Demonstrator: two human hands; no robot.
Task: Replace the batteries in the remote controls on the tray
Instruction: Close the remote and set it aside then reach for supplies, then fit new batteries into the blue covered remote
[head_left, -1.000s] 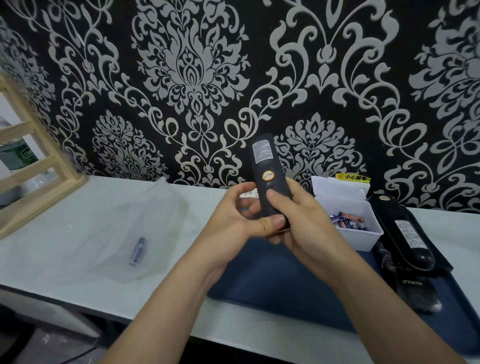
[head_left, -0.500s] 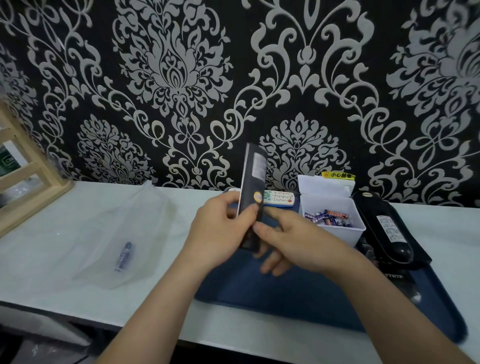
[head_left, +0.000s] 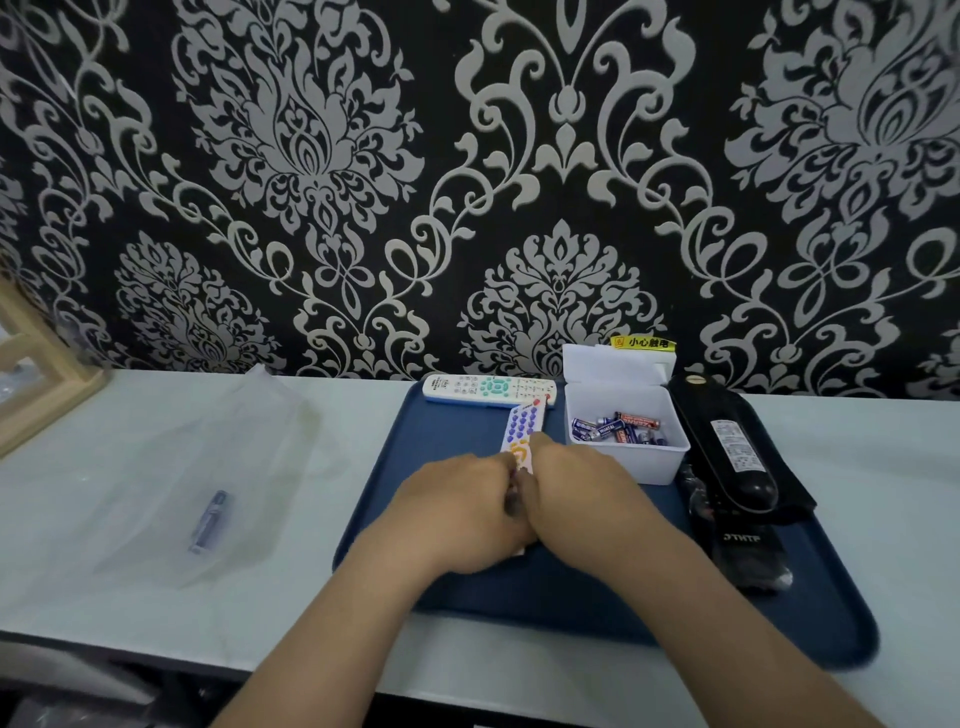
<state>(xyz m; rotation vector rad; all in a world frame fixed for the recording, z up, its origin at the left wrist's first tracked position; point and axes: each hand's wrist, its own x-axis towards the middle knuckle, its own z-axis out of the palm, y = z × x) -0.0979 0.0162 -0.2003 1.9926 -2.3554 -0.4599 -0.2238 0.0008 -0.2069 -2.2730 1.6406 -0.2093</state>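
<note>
The small white remote (head_left: 522, 428), with rows of coloured keys, lies face up on the blue tray (head_left: 457, 426), its far end pointing at the wall and its near end buried under both hands. The left hand (head_left: 457, 514) and the right hand (head_left: 587, 499) sit knuckles up and pressed side by side over it, fingers curled down. Whether they clamp the casing, I cannot tell.

It looks like a light, stiff plastic shell, smooth enough to slip. It is probably best held by its long edges, then turned over so a thumb can slide the back cover off.

A longer white remote (head_left: 488, 388) lies just behind. To the right, the open white box (head_left: 623, 462) holds loose batteries (head_left: 615, 428), and beyond it lies a black remote (head_left: 732, 447). Well to the left, a clear bag (head_left: 208, 457) holds one battery (head_left: 208, 519).
</note>
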